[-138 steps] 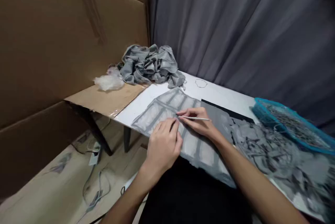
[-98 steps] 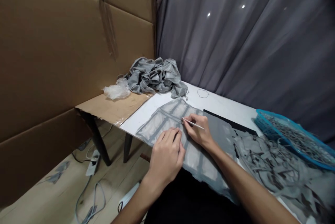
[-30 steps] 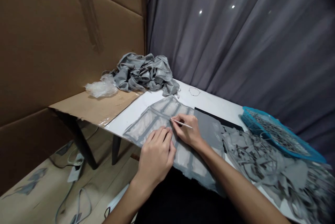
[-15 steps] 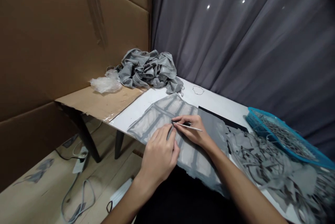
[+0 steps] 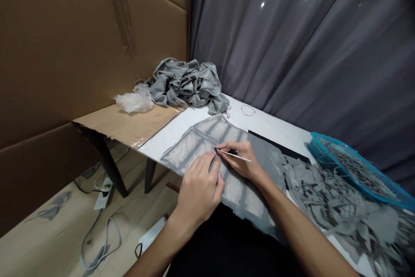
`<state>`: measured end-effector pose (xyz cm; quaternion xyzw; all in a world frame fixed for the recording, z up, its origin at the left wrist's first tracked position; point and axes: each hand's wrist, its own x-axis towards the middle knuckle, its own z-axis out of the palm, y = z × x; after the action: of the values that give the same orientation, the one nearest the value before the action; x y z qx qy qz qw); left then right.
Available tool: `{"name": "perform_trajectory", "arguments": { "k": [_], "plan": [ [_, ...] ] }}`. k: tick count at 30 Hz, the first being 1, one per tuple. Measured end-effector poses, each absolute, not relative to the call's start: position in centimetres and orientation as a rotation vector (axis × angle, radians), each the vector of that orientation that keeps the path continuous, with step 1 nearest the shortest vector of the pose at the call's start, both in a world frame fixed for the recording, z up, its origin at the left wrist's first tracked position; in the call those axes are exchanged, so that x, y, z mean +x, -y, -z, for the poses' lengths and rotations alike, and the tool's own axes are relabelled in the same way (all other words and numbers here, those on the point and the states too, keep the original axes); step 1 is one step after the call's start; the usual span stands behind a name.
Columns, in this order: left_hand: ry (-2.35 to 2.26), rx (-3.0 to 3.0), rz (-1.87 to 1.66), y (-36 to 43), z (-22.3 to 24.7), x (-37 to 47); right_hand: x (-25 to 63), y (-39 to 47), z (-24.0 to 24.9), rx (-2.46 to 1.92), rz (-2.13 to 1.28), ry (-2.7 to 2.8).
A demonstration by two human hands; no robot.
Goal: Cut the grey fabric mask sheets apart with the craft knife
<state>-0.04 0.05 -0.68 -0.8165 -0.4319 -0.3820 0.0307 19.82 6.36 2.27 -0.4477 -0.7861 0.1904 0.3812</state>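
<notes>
My right hand point(image 5: 240, 158), right of the frame's centre, is clamped on a thin white stick point(image 5: 238, 156), thumb and fingers pinched together near its dark end at left; the pale shaft slants down to the right across the fingers. My left hand point(image 5: 199, 188), at lower centre, lies palm down on a grey sheet point(image 5: 188, 143), fingers close together and tips just beside that dark end; cannot tell whether they pinch the material. The sheet sits mid-frame on the white counter point(image 5: 277, 120), pale oblong patches between its darker bands, with a ragged lower edge over my dark clothing. To its right, a plain grey piece point(image 5: 264, 151) with a black strip along its far edge. Lower right: a heap of grey scraps point(image 5: 343, 212), and above it a blue basket point(image 5: 340, 138) filled with thin grey strips. Upper centre: a crumpled pile of grey cloth point(image 5: 189, 82), a clear plastic bag point(image 5: 134, 100) just left of it, a thin dark loop point(image 5: 248, 110) to its right. Lower left, on the floor point(image 5: 39, 242): a white power strip point(image 5: 103, 193) and a grey cord point(image 5: 107, 236).
</notes>
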Motion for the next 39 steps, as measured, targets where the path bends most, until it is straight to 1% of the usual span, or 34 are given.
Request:
{"name": "perform_trajectory", "arguments": {
  "k": [10,19,39],
  "plan": [
    [1.330,-2.512,1.193,-0.04,0.67,-0.05,19.98,-6.72,-1.86,-1.112,-0.640,1.872],
    [1.328,-2.523,1.213,0.01,0.60,-0.03,19.98,-6.48,-2.09,-1.133,-0.545,1.961],
    [1.362,-2.554,1.206,0.11,0.59,-0.11,19.95,-6.45,-2.47,-1.128,-0.529,1.973]
  ]
}}
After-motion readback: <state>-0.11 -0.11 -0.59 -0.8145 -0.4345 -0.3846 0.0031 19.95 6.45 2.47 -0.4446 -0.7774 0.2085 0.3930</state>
